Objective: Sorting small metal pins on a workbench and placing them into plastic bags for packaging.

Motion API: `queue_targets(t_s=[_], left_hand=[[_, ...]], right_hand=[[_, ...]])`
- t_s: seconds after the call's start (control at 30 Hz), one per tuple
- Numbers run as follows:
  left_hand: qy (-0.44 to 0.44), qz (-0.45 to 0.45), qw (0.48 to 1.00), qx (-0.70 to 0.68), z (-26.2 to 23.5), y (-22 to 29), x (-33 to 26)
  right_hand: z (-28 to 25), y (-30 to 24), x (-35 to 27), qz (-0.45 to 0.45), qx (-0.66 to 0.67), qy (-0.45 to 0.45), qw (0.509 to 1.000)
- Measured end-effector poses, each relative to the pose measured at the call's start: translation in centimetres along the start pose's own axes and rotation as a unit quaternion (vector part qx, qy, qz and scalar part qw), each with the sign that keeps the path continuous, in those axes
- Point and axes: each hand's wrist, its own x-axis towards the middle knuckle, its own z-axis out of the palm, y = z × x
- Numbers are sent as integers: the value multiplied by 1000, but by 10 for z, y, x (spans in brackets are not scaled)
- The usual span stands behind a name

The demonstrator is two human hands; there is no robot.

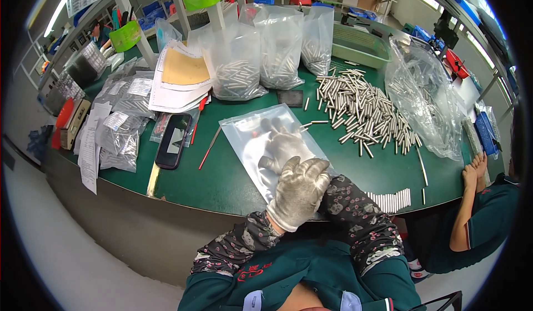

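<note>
A pale work glove covers each of my hands. My right hand (284,147) lies over a clear flat plastic bag (244,130), fingers spread and stretched toward the far side. I cannot tell whether it is on top of the bag or partly inside. Across its wrist, my left hand (301,191) bends its fingers around the cuff end of the right glove, hiding that part. Just beyond the bag's right edge lie a couple of loose metal pins (317,122). A large heap of the same pins (363,108) spreads to the right.
Filled plastic bags of pins (236,67) stand at the back, beside a green tray (361,47). On the left are a phone (173,142), papers (180,78) and red-handled tweezers (209,149). A row of pins (391,201) lines the near edge. Another person's hands (476,169) rest at right.
</note>
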Motion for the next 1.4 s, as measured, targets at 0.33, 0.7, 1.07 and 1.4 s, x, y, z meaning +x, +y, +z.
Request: queue_targets(t_s=[0.33, 0.7, 1.07, 1.4], left_hand=[[24, 7, 1000, -19, -18, -3, -4], [103, 35, 991, 81, -55, -31, 3], [-20, 32, 992, 124, -77, -26, 9], [-19, 55, 992, 115, -75, -51, 42]], right_hand=[[13, -20, -9, -29, -92, 47, 994], [-46, -23, -39, -88, -138, 128, 978], [-100, -17, -86, -86, -31, 246, 965], [-116, 36, -92, -1, -71, 375, 924]])
